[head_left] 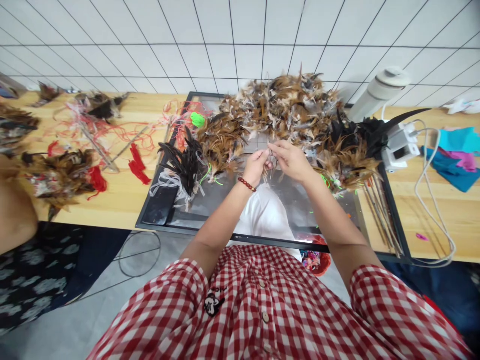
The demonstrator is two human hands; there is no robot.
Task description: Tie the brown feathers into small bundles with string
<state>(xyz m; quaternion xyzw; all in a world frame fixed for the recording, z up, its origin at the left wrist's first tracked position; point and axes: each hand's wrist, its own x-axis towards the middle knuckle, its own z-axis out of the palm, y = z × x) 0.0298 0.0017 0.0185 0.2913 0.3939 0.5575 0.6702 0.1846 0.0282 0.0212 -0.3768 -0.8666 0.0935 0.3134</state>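
My left hand [258, 166], with a beaded bracelet on its wrist, is closed in a pinch on a small feather bundle [272, 161]. My right hand [290, 159] meets it from the right, its thumb and forefinger pinched together at the top of the same bundle. Both hands are over a dark-framed glass panel [210, 216]. Behind them a large heap of brown feathers [285, 107] curves around. Black feathers [187, 162] with pale strands lie to the left, and more black feathers [375, 135] stand at the right.
Red strings [138, 165] and sticks [98, 145] lie on the wooden table [127, 202] at left, beside another person's arm [15, 215]. A white bottle [378, 92], a charger block [401, 147] with a cable, thin sticks [382, 215] and coloured cloth [455, 157] are at right.
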